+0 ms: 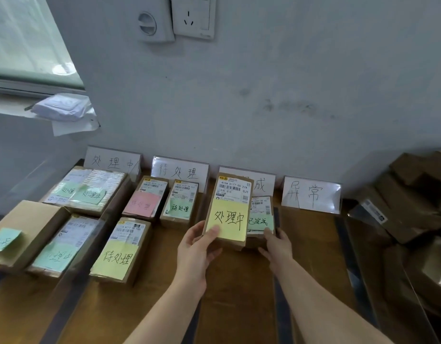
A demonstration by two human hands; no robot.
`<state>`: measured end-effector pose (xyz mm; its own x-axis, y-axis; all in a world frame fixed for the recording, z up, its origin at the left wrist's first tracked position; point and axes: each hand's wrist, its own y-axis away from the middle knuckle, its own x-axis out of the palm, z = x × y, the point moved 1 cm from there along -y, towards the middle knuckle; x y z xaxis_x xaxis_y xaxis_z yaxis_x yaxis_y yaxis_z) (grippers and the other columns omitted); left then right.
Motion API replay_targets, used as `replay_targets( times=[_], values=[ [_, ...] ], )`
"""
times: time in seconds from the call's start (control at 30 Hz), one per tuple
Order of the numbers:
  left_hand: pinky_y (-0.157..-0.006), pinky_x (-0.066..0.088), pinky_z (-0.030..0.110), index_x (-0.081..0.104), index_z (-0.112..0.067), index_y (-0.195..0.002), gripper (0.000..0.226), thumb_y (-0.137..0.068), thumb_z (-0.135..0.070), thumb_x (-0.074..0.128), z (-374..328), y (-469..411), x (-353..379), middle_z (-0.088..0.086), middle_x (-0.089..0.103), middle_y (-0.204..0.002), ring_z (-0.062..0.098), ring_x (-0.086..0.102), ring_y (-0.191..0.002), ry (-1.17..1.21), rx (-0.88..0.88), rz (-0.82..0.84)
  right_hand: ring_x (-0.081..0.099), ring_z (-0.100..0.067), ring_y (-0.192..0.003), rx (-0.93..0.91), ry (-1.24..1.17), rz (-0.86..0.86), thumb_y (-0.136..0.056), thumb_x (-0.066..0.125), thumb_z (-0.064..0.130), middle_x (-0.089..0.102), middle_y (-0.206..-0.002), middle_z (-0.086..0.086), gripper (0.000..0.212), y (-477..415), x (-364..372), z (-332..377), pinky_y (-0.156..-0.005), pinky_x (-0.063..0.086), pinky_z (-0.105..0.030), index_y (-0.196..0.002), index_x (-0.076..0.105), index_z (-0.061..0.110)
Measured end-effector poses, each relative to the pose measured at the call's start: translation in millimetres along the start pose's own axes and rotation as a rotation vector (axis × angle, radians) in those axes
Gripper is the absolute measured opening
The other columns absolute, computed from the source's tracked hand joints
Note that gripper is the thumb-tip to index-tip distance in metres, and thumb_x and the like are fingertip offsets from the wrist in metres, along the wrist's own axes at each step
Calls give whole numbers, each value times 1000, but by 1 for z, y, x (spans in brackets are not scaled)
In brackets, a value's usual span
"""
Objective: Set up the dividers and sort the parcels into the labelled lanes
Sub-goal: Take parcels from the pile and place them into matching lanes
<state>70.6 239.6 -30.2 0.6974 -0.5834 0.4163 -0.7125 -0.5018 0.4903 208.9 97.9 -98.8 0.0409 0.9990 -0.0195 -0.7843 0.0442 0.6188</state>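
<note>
Over the bench [239, 281], two grips on two parcels.
Left grip [197, 249] holds up the yellow-note parcel [230, 197]; right grip [276, 247] holds the green-note parcel [261, 209] just beside it.

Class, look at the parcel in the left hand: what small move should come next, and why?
Probably carry the yellow-note parcel left to the far-left lane: its note reads 处理中, matching that lane's sign, yet the left hand holds it over the third lane.
</note>
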Motion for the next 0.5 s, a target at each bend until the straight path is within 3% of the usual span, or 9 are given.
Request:
replay_targets(
  times=[0.2, 0.4, 0.5],
  values=[
    [-79, 55, 35, 58, -18, -121, 41, -83, -13, 73, 4, 0, 1, 9, 74, -108, 26, 68, -105, -12, 0, -21, 54, -31, -123, -65, 224, -53, -98, 58, 21, 57, -135, -11, 54, -12, 7, -5, -102, 49, -50, -148, 39, 21],
    [-79, 56, 36, 59, -17, -122, 41, -84, -12, 72, 4, 4, -1, 9, 74, -107, 26, 69, -104, -9, 0, -26, 59, -29, -110, -146, 505, -103, -100, 54, 25, 63, -125, -11, 35, -11, 7, -3, -87, 54, -41, -132, 54, 12],
    [-77, 55, 35, 59, -16, -122, 41, -83, -12, 72, 1, 6, -1, 8, 75, -105, 26, 70, -102, -3, 11, -27, 57, -34, -115, -174, 622, -117, -97, 58, 26, 53, -133, -16, 49, -5, 5, 1, -88, 53, -42, -141, 43, 10]
  ],
)
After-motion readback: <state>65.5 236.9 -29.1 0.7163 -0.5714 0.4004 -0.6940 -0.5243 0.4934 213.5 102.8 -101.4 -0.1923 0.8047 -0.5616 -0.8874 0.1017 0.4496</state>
